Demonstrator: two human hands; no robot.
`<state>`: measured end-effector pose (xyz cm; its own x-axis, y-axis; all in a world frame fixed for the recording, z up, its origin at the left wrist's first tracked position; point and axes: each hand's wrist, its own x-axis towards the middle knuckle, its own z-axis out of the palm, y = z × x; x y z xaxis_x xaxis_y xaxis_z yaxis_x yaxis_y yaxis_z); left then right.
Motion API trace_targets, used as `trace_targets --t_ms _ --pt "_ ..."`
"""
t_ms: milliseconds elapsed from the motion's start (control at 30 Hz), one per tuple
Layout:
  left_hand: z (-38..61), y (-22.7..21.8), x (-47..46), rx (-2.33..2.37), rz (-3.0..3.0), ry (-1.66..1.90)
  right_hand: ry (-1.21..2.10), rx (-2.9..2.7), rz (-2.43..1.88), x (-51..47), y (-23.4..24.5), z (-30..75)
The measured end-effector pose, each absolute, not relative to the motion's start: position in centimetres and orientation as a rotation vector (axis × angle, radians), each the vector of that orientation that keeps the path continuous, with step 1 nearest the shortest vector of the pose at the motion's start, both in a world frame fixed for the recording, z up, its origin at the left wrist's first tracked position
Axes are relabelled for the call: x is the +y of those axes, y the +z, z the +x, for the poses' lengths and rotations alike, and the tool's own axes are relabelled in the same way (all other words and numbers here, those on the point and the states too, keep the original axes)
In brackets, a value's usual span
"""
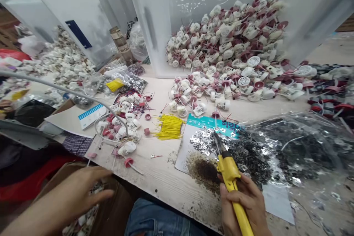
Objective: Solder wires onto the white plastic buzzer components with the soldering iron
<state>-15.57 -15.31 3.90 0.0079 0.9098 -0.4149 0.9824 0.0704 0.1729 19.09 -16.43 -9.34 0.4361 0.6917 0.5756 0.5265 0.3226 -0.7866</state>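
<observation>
My right hand [246, 202] is wrapped round a yellow soldering gun [229, 173], its dark tip pointing away from me over a heap of small shiny metal plates [204, 140]. Under the gun a dark brown scorched patch [206, 169] marks the white sheet. At the lower left, slightly blurred, my left hand [85, 184] hangs above the table's front edge with thumb and fingers apart and nothing in it. Near it lie a pink-capped white part [128, 162] and a small metal piece with a red wire [155, 156]. A bundle of yellow wires [169, 127] rests mid-table.
A large heap of white and pink plastic parts [229, 40] fills a translucent bin [151, 25] at the back. Plastic bags [304, 147] cover the right side. Below my left hand stands a cardboard box [110, 206] of parts. A grey cable [69, 90] arcs across the left.
</observation>
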Motion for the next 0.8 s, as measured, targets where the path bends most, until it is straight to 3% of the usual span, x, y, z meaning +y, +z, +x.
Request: trace_targets --t_ms 200,400,533,800 --pt "-2.4 1.1 -6.1 1.272 2.248 -0.073 0.118 -1.275 -1.341 -16.8 -8.4 18.8" --pt "6.4 -3.4 4.5 1.526 2.591 0.422 0.041 -1.397 -1.373 -18.2 -8.7 19.4" --pt "7.9 -5.3 6.8 1.570 2.538 0.540 0.029 -1.437 -1.372 -18.8 -9.0 19.8" --pt "5.5 -3.4 4.3 1.545 2.387 0.785 0.048 -1.460 -1.343 -18.5 -9.3 21.1"
